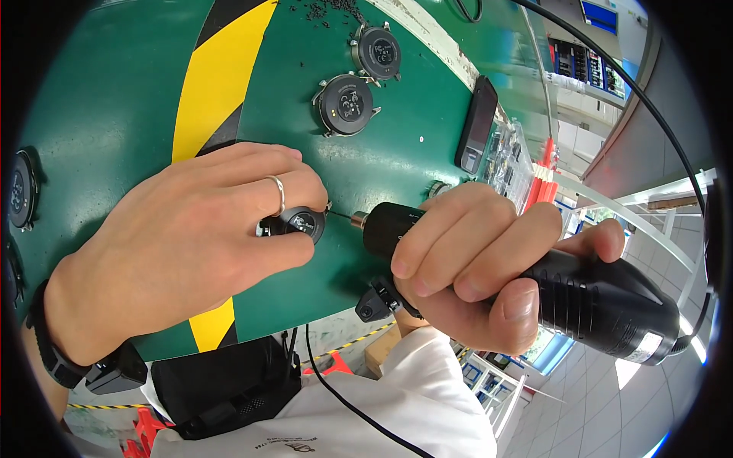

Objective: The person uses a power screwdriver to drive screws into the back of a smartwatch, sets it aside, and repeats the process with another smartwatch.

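My left hand (187,221), a silver ring on one finger, is closed around a round black smartwatch case (308,224) and holds it against the green table. Most of the case is under the fingers. In my right hand (477,263) is a black electric screwdriver (599,301), gripped around its body and lying nearly level. Its thin bit (340,214) points left to the lug at the edge of the case; whether it touches a screw there is too small to tell.
Two more watch cases (346,105) (379,52) lie face down beyond my hands, near scattered small black screws (328,11). Another watch case (23,189) is at the left edge. A dark phone-like device (477,126) lies at right, beside clear plastic bags (508,160). A black cable (649,91) arcs overhead.
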Tool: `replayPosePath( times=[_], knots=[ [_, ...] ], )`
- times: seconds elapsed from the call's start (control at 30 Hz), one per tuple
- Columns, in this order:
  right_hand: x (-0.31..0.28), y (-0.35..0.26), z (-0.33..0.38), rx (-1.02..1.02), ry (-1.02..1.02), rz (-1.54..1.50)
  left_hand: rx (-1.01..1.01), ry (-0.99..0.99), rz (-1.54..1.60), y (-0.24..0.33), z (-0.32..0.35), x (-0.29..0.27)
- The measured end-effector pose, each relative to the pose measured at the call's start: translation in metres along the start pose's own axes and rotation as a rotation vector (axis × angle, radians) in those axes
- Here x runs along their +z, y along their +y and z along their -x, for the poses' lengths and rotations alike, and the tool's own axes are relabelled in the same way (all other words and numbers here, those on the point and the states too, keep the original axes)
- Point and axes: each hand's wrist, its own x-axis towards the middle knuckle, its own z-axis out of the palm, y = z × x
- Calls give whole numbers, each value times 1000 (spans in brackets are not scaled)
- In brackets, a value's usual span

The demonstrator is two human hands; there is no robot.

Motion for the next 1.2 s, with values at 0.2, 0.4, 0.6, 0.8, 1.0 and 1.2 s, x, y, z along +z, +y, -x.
replayPosePath(
  times=[0.2,0.4,0.6,0.8,1.0,1.2],
  knots=[
    [-1,3,2,4,-32,-15,-6,-12,-6,0,0,0],
    [-2,3,2,18,-53,3,-5,-7,-9,0,0,3],
    [3,1,0,21,-38,18,-8,-13,-6,0,0,2],
    [4,1,2,15,1,23,-4,-2,6,-1,0,4],
    [4,3,1,-4,-8,10,-13,-17,12,-2,1,2],
    [12,-4,-2,-19,56,-109,-57,14,93,1,-2,0]
  ],
)
